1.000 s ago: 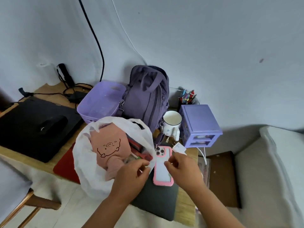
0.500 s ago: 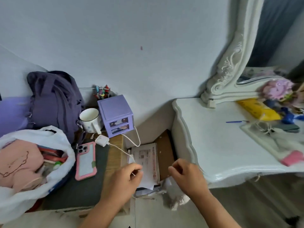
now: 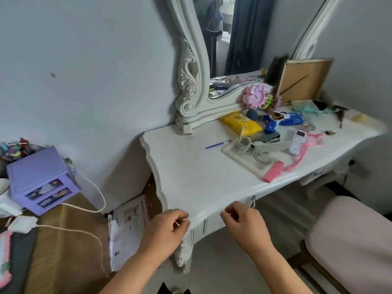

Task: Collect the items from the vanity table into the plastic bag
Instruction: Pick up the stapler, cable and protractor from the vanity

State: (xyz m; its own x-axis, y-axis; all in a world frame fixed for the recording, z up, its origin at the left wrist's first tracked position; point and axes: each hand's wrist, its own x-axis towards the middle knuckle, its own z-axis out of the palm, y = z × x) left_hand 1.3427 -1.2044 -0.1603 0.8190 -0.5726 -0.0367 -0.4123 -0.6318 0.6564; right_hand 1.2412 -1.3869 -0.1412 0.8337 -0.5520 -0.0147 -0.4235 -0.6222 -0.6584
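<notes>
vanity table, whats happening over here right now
A person stands at the white vanity table, left hand and right hand held loosely curled at its front edge, gripping none of the items. The clutter is still on top: a yellow packet, a blue pen, a white remote, a pink bar. No plastic bag is in view.

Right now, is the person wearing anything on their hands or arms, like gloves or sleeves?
No. The left hand and right hand are both bare, with no gloves, rings or watch showing. Both forearms are bare too; no sleeves reach into the picture.
</notes>
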